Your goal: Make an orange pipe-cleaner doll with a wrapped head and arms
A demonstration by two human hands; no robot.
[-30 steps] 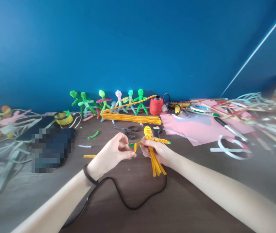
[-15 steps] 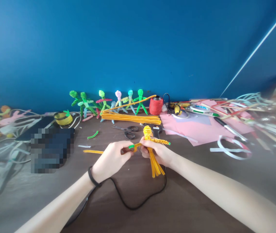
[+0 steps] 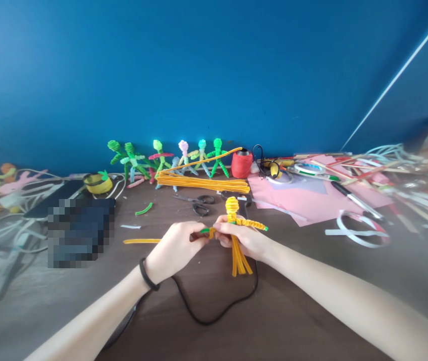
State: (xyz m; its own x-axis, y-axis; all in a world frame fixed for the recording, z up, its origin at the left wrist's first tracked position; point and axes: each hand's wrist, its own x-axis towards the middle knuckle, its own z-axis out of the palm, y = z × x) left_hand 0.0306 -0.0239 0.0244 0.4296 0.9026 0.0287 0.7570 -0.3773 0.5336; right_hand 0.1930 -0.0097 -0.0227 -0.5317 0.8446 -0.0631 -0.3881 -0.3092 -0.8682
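A yellow-orange pipe cleaner figure (image 3: 232,206) is upright over the table, with a coiled head, one twisted arm reaching right and several loose strands hanging below. My right hand (image 3: 242,236) is closed around its middle, thumb and fingers pinching the body and the inner end of its left-side arm. My left hand (image 3: 178,245) pinches the arm's outer part, where a green tip and a short orange wrap show between the hands. An orange pipe cleaner (image 3: 141,241) sticks out to the left from behind my left hand; the gripped part is hidden by the fingers.
Black scissors (image 3: 198,204) lie behind my hands, before a bundle of orange pipe cleaners (image 3: 204,182). Several finished figures (image 3: 217,158) lean on the blue wall. Pink paper (image 3: 289,198) is at right, a blurred dark object (image 3: 86,230) at left. A black cord (image 3: 206,321) curves in front.
The figure has shifted slightly right with my right hand. The loose orange pipe cleaner's end reaches a bit further left, and less of the arm between my hands is visible.
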